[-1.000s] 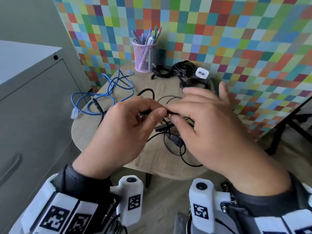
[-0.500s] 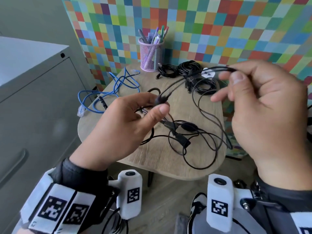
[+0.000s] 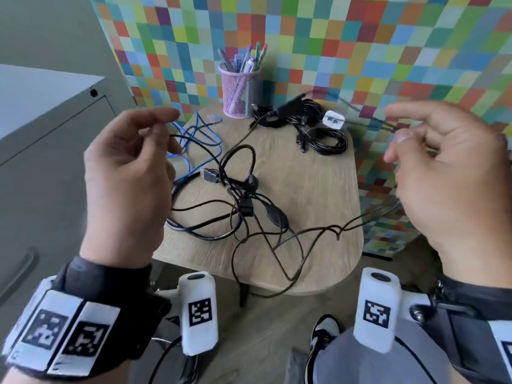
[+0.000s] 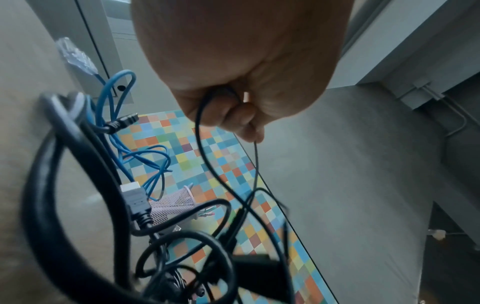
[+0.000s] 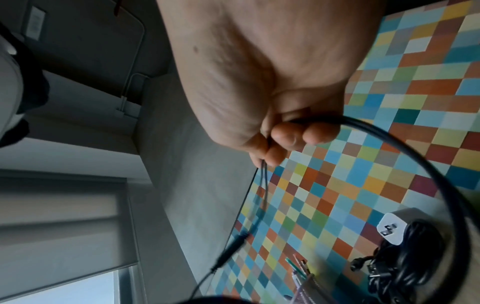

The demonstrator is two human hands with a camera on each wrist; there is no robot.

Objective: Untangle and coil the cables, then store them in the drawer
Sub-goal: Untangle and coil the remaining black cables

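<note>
Evidently light and limp, the thin black cable sagged from the left hand across the counter tangle to the right hand, both pinching it; best gripped near its plug, as loops would snag.

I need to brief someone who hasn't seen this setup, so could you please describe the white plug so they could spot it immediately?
Start at the round wooden table in front of the multicoloured checkered wall. At its far edge, right of the pink mesh pen cup, lies a pile of coiled black cables. The white plug rests against that pile, the only white thing among black and blue cables.
</note>
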